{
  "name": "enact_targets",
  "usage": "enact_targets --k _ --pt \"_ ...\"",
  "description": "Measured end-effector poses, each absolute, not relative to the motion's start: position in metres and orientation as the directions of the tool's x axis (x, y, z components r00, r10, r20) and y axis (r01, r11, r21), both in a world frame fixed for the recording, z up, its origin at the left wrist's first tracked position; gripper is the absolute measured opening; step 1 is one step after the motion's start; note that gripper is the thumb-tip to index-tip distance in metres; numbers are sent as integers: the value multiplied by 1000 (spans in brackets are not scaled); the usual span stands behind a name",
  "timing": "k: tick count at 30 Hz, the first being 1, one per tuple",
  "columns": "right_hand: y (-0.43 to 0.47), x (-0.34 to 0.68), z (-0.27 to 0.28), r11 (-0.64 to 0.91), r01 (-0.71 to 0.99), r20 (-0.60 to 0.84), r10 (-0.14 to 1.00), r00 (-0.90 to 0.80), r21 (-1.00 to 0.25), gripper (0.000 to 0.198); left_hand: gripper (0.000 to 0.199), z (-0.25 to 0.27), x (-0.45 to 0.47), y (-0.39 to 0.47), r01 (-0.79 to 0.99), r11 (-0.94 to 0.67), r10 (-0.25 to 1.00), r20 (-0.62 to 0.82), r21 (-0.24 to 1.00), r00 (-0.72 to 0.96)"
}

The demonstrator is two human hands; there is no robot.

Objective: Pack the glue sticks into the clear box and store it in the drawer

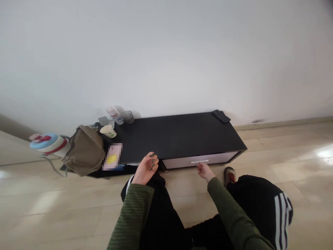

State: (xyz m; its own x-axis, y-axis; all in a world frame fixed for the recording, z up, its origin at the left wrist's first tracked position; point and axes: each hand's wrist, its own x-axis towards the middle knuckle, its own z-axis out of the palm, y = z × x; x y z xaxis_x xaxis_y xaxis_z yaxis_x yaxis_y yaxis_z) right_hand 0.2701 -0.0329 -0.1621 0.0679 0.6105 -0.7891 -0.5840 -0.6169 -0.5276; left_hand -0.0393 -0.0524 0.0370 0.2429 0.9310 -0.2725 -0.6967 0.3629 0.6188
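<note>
Right hand (204, 171) at handle (199, 161), left hand (146, 169) half-curled

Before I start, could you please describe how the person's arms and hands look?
Both arms wear long green sleeves: the left sleeve shows ribbed stripes, while the right sleeve looks smoother. The left hand is ungloved, with dark-painted nails. The right hand is also ungloved; its nails are unclear.

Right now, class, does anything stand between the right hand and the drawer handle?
Nothing visible does. The right hand is right at the handle on the pale drawer front; whether its fingers grip it, I cannot tell. The left hand is off to the left, clear of the handle.
</note>
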Motion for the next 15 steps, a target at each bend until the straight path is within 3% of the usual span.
enact_targets --k 3,10,12,15 --pt "-21 273 -176 -644 -572 -830 543 127 -508 6 24 34 -32 -49 -673 401 915 -306 622 262" --pt "-8 274 -202 -664 -547 -852 479 214 -511 37 28 27 -17 -48 -607 448 894 -340 657 292" --pt "-11 272 -207 -656 -540 -842 487 233 -528 35 30 26 -16 -48 -611 440 898 -340 658 280" --pt "-17 269 -210 -637 -529 -820 515 250 -562 13 32 27 -15 -47 -613 428 903 -342 664 261"
